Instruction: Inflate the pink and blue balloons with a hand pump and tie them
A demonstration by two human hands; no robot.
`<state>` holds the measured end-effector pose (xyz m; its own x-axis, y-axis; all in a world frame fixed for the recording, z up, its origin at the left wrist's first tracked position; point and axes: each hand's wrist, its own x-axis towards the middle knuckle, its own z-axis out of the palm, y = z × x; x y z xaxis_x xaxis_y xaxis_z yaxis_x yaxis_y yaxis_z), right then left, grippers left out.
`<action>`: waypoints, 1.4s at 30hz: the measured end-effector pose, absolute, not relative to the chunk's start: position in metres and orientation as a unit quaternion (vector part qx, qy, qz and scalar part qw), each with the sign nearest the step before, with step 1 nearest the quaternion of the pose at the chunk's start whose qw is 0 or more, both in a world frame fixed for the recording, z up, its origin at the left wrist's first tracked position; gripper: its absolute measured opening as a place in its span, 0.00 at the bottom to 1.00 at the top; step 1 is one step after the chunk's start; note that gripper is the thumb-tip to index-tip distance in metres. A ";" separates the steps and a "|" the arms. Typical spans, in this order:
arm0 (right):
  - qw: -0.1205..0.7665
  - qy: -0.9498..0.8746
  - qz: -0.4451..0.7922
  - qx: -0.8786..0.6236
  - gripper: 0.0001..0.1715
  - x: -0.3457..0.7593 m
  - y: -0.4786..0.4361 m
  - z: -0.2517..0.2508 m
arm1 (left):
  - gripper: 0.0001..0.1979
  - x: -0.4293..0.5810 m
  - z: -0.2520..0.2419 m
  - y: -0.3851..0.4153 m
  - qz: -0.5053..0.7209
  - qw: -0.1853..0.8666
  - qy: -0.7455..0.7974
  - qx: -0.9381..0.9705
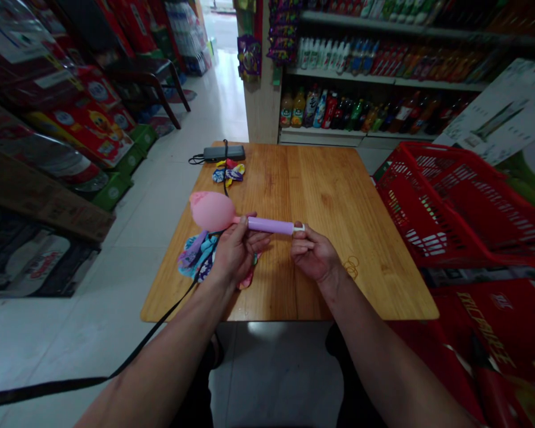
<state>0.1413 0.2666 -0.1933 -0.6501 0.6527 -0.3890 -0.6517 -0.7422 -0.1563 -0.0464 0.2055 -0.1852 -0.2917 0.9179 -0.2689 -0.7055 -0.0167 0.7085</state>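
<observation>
A purple hand pump (pixel 271 225) lies level between my two hands above the wooden table (pixel 321 184). On its left end sits a partly inflated pink balloon (pixel 211 211). My left hand (pixel 238 246) pinches the balloon's neck at the pump's nozzle, thumb on top, its other fingers spread underneath. At the opposite end, my right hand (pixel 314 252) is closed around the white handle (pixel 299 227). Under my left wrist is a pile of flat, colourful balloons (pixel 196 255), partly hidden. Several thin rubber bands (pixel 351 266) lie beside my right wrist.
A grey power bank (pixel 224 153) with a black cable and more patterned balloons (pixel 229 172) are at the table's far left corner. A black strap (pixel 156 327) crosses my left forearm. Red shopping baskets (pixel 455 202) stand along the right edge. Bottle shelves (pixel 339 134) are behind.
</observation>
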 end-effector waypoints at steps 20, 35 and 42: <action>0.399 0.020 0.890 -0.220 0.20 0.158 0.274 -0.184 | 0.14 -0.061 -0.177 0.210 0.733 0.539 0.400 0.110; 0.395 0.032 0.894 -0.211 0.12 0.155 0.274 -0.190 | 0.13 -0.062 -0.184 0.212 0.734 0.546 0.388 0.110; 0.353 -0.005 0.909 -0.222 0.16 0.140 0.265 -0.193 | 0.16 -0.045 -0.186 0.210 0.697 0.580 0.398 0.141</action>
<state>0.1401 0.2652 -0.1932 -0.6531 0.6436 -0.3991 -0.6388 -0.7512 -0.1660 -0.0449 0.2097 -0.1858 -0.2880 0.9202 -0.2650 -0.6956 -0.0109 0.7183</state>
